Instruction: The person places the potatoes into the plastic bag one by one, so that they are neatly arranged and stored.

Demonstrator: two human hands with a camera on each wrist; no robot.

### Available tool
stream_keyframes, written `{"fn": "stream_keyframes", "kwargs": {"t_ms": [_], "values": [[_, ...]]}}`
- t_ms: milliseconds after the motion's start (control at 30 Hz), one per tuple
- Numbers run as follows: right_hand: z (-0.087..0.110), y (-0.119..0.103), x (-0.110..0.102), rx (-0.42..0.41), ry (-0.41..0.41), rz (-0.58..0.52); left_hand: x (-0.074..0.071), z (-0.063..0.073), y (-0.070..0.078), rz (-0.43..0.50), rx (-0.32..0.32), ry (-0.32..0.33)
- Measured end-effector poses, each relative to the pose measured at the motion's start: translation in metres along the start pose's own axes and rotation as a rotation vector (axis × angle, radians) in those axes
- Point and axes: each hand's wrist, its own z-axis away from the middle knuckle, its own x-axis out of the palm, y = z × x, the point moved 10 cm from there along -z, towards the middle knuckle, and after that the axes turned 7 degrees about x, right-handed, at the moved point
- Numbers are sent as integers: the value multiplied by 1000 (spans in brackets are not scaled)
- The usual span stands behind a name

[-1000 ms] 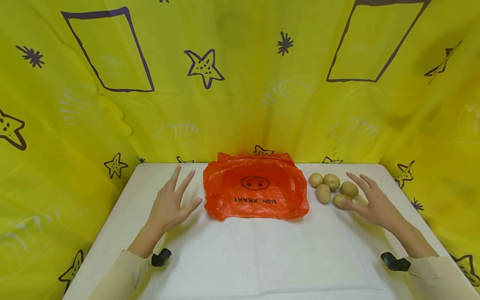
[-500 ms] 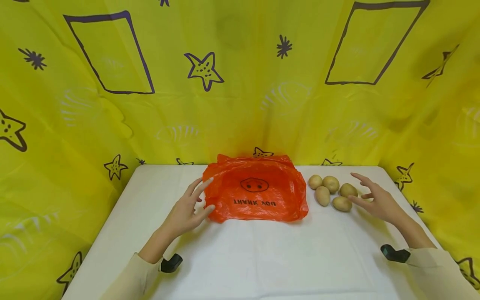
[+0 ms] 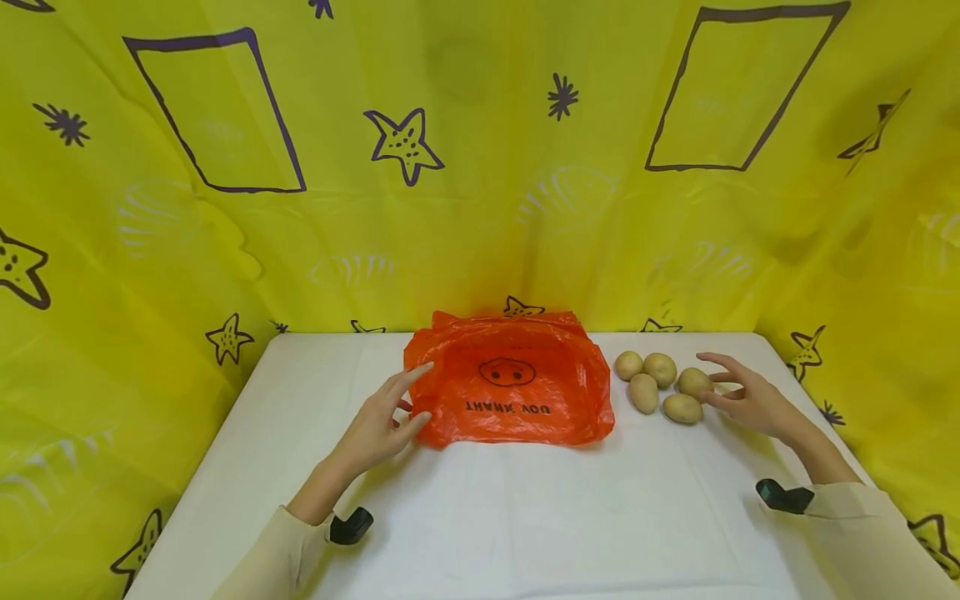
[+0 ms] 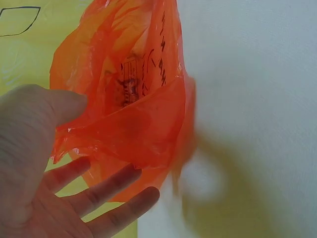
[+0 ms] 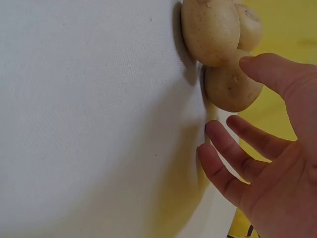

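Note:
A red plastic bag (image 3: 510,427), printed with a snout and "THANK YOU", lies at the back middle of the table, its mouth gaping. My left hand (image 3: 375,427) is at the bag's left edge, thumb and fingers spread and relaxed. In the left wrist view the thumb and fingers lie around the rim of the bag (image 4: 133,134); whether they touch it I cannot tell. Several potatoes (image 3: 642,393) sit in a cluster right of the bag. My right hand (image 3: 757,406) hovers beside the rightmost potato (image 5: 234,84), fingers parted and gently bent, gripping nothing.
A white cloth (image 3: 517,517) covers the table beneath both arms. Yellow curtains (image 3: 480,192) with starfish drawings enclose the back and sides. Each wrist wears a small dark device, such as the left black one (image 3: 351,527).
My left hand has moved right to the bag's left edge, its fingers drawing somewhat closer together. The right hand has shifted slightly beside the potatoes. Bag and potatoes stay put.

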Motion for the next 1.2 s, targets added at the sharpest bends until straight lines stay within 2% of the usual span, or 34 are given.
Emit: {"fn": "stream_keyframes", "kwargs": {"t_ms": [300, 567, 767, 1200], "values": [[-3, 2, 5, -1, -12, 16, 0, 0, -5, 67, -4, 49], [-4, 0, 5, -23, 1, 24, -6, 0, -4, 64, 10, 124], [-4, 0, 7, -23, 1, 25, -10, 0, -6, 69, -18, 158], [-5, 0, 7, -11, 25, 31, -11, 0, -13, 115, -57, 170]]}}
